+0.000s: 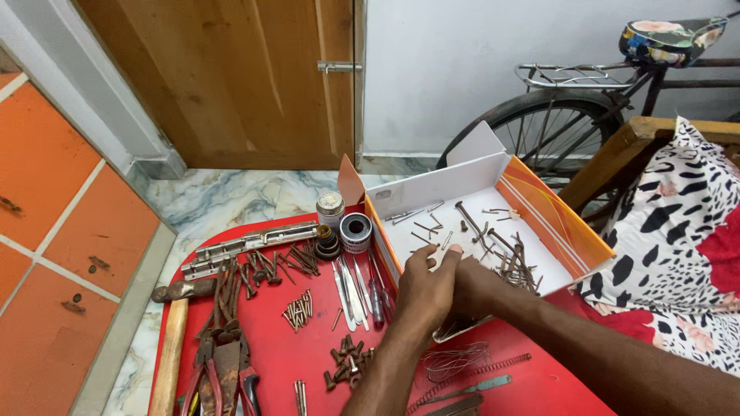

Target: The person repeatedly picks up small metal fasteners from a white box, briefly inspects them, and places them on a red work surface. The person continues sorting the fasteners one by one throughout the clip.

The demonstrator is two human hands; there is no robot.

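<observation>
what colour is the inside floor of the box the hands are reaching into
White, with orange outer sides; the box shows best in the head view, both hands at its near edge.

wall [478, 62]: plain white | door [231, 77]: brown wood, metal latch [339, 67] | floor [223, 196]: veined marble | left: orange tiles [54, 231], pale grout | right: bicycle [586, 100] against wall, wooden furniture frame [617, 154], patterned cloth [686, 223] | light: even, soft
</observation>
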